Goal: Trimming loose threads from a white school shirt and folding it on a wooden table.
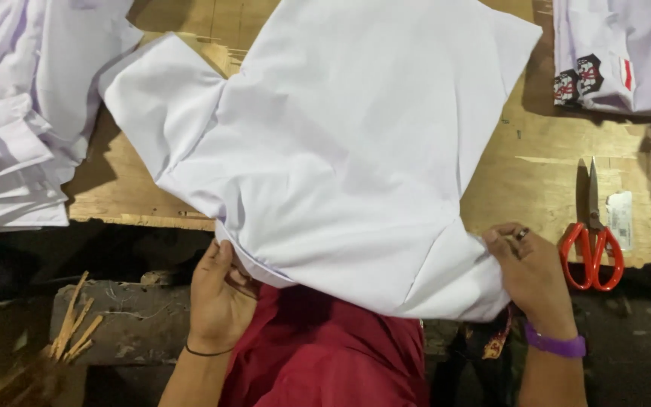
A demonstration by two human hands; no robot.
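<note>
A white shirt lies spread over the wooden table, with its near edge hanging off the front toward me. My left hand grips the shirt's near left edge from below, and a thin black band circles that wrist. My right hand pinches the shirt's near right corner. It has a ring on one finger and a purple band on the wrist. One sleeve sticks out to the left.
Red-handled scissors lie on the table right of my right hand, beside a small white tag. Stacked white shirts sit at left, and more folded ones at top right. Wooden sticks lie lower left.
</note>
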